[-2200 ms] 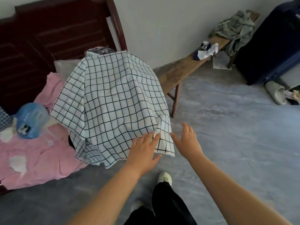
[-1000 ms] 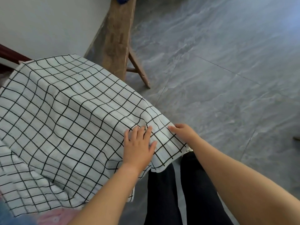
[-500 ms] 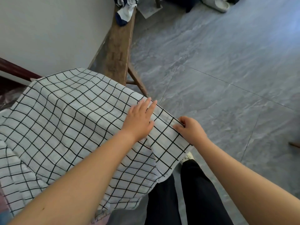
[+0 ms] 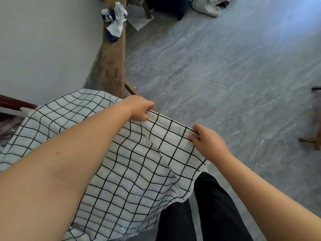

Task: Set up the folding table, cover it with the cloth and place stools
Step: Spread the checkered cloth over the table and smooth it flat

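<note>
Gripping the far hem of the checked cloth (image 4: 121,162), the left hand (image 4: 139,109) has its fingers curled tight over the edge, with the forearm reaching across the fabric. The right hand (image 4: 209,143) pinches the same hem closer to the corner, its fingers bunched together on the fabric. Between the two hands the edge runs in a fairly straight line, and a soft fold drops from it toward the person. The cloth is white with a black grid and lies draped over a raised shape. The worktop under it is fully hidden, so I cannot tell how it sits. The near corner of the cloth hangs down in front of the black trousers (image 4: 217,206). Just beyond the cloth, a long wooden bench (image 4: 113,58) stands along the pale wall (image 4: 43,40), with white and blue socks (image 4: 114,21) lying on it. A light slipper (image 4: 206,6) lies on the grey tiled floor (image 4: 225,66) at the top.
</note>
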